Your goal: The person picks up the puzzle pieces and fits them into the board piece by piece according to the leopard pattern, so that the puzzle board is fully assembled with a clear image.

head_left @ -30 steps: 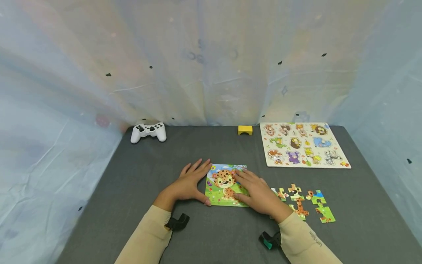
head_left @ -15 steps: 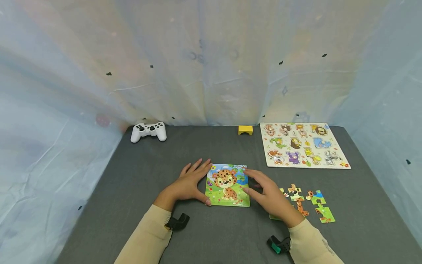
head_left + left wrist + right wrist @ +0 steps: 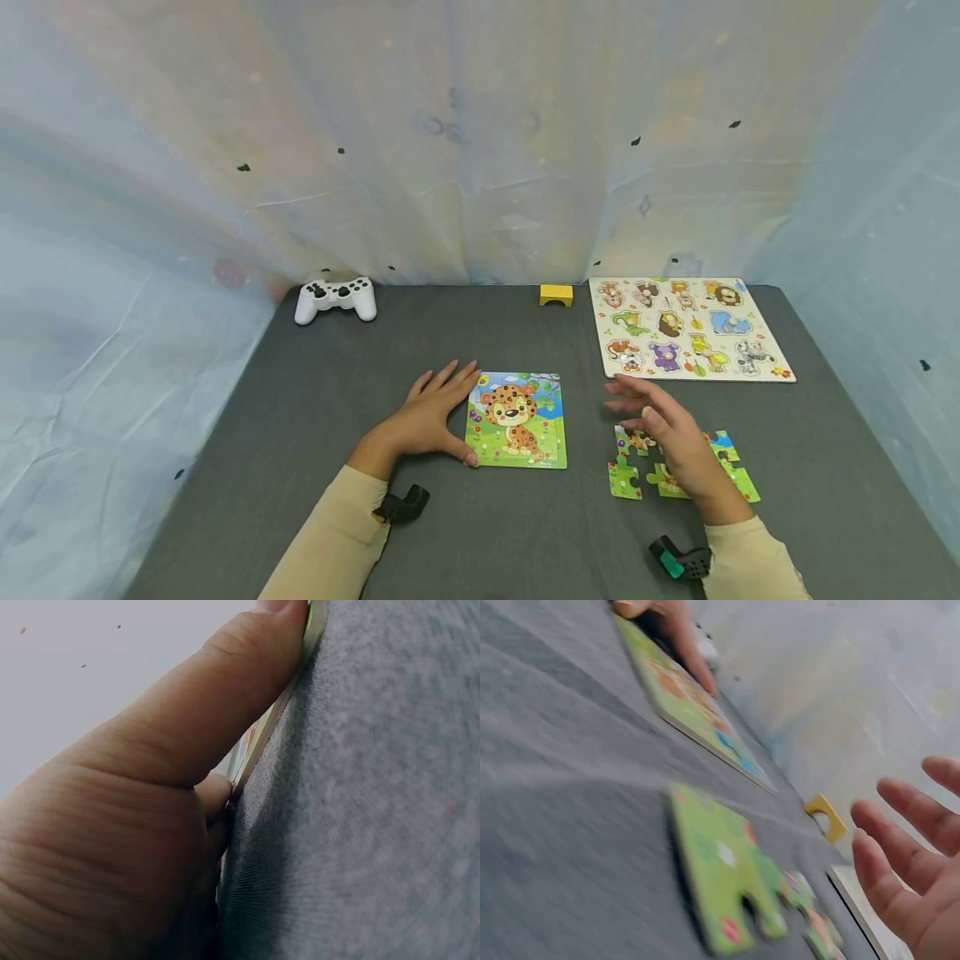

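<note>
A square leopard jigsaw puzzle (image 3: 516,425) lies flat on the dark cloth. My left hand (image 3: 426,423) rests along its left side, fingers spread; the thumb (image 3: 247,667) touches its edge at the near corner in the left wrist view. To the right, my right hand (image 3: 678,437) is over several loose jigsaw pieces (image 3: 624,482), partly covering them from the head camera. Its fingers are loosely bent and hold nothing. In the right wrist view, a green jigsaw piece (image 3: 716,859) lies on the cloth beside that hand.
A white game controller (image 3: 336,300) sits at the back left of the table (image 3: 450,542). Near the back edge stands a yellow arched block (image 3: 556,295). An animal picture board (image 3: 693,367) lies at the back right, just beyond my right hand.
My right hand has left the leopard puzzle and moved right, over the loose pieces, uncovering the puzzle's right side. The left hand has stayed at the puzzle's left edge.
</note>
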Tool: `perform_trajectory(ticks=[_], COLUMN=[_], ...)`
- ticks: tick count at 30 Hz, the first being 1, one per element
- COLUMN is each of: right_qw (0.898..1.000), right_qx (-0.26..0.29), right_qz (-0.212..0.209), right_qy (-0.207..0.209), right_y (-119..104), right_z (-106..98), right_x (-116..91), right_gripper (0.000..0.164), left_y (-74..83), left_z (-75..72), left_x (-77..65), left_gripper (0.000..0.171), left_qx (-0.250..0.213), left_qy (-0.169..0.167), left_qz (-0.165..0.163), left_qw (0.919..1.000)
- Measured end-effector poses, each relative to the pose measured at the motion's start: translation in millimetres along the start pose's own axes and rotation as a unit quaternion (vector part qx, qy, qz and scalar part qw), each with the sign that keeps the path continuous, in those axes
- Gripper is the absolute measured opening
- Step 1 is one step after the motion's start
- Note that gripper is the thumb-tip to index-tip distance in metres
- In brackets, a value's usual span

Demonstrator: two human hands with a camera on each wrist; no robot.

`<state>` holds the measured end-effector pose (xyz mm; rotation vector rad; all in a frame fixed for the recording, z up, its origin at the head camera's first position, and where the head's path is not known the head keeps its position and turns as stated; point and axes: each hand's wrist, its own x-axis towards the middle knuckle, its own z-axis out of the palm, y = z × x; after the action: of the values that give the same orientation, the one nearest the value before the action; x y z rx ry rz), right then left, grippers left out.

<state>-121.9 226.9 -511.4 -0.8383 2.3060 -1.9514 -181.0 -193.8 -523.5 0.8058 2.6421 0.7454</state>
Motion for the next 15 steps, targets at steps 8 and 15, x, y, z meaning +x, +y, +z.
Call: perform_trajectory(ticks=[8, 15], right_qw=[0.989, 0.996], right_qx=[0.140, 0.088], right_qz=[-0.049, 0.025], right_qy=[-0.017, 0.018], right_y=[2, 4], right_z=[-34, -50], right_x=[-6, -14], right_gripper=[0.063, 0.057], left_y=[0.4, -0.6], left_z=[-1.8, -1.5], left_x=[0.7, -0.2], left_gripper=[0.143, 0.142], left_qx=[0.000, 0.001], left_qy=[0.000, 0.000], left_qz=[0.002, 0.006], left_qw=[1.0000, 1.0000])
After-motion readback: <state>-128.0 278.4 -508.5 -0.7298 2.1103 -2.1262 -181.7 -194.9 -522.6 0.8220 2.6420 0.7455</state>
